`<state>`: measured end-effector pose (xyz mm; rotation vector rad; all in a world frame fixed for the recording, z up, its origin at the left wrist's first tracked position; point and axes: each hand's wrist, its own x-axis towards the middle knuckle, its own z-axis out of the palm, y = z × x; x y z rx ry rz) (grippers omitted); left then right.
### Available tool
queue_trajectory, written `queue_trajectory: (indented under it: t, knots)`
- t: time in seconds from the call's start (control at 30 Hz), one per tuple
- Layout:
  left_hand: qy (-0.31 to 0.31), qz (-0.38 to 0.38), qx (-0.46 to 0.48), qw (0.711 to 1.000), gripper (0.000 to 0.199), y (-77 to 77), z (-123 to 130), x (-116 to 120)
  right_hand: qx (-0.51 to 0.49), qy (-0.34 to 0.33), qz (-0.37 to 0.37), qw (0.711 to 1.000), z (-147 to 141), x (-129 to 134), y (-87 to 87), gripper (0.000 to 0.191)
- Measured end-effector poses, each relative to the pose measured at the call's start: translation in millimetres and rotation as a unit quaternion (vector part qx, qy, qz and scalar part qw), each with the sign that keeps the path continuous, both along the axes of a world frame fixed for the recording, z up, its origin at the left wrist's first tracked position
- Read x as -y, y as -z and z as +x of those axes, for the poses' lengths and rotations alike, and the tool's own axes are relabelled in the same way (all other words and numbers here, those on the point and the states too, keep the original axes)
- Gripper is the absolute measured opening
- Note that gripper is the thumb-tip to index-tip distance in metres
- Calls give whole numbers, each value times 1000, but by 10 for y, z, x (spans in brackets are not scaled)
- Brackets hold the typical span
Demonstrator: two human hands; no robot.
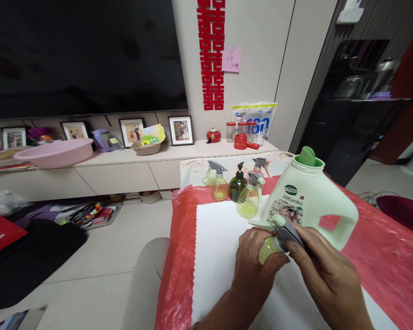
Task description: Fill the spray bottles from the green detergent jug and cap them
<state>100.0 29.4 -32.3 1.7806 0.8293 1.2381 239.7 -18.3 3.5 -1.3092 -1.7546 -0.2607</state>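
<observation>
My left hand [253, 266] is wrapped round the body of a small yellow spray bottle [267, 250], which tilts to the right. The fingers of my right hand [325, 268] grip the bottle's grey spray head [289, 233], at the neck. Most of the bottle is hidden by my hands. Just behind them stands a large pale green jug [306, 201] with its mouth uncapped and a green spout inside. Beyond my hands are another yellow spray bottle [248, 201], a dark green pump bottle [238, 183] and an orange-tinted spray bottle [220, 187].
A white cloth [216, 256] lies over a red plastic cover [177, 261] on the table. Behind, a low cabinet [115, 169] bears a pink basin [58, 151], framed photos [181, 130] and jars with red lids [231, 132]. One more spray bottle [258, 167] stands at the back.
</observation>
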Motion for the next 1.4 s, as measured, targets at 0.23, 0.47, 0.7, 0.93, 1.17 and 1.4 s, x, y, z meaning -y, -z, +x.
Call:
queue_trajectory:
  t: [0.23, 0.47, 0.7, 0.93, 1.17, 1.4]
  knots:
    - [-21, 30, -20, 999, 23, 68, 36, 19, 31, 18, 11, 999, -18, 16, -26, 25]
    - [-33, 87, -11, 996, 17, 125, 47, 31, 40, 28, 19, 999, -9, -1, 0, 25]
    - [-25, 102, -28, 994, 22, 119, 26, 37, 14, 22, 18, 999, -13, -9, -10, 22]
    - [-20, 27, -19, 999, 29, 87, 18, 44, 11, 19, 1, 1000, -4, -18, 39, 21]
    - [-31, 5, 6, 999, 22, 65, 8, 58, -35, -17, -17, 999, -45, -46, 7, 18]
    - [-19, 10, 35, 999, 21, 92, -22, 24, -83, -92, -126, 984, 121, -40, 65, 33]
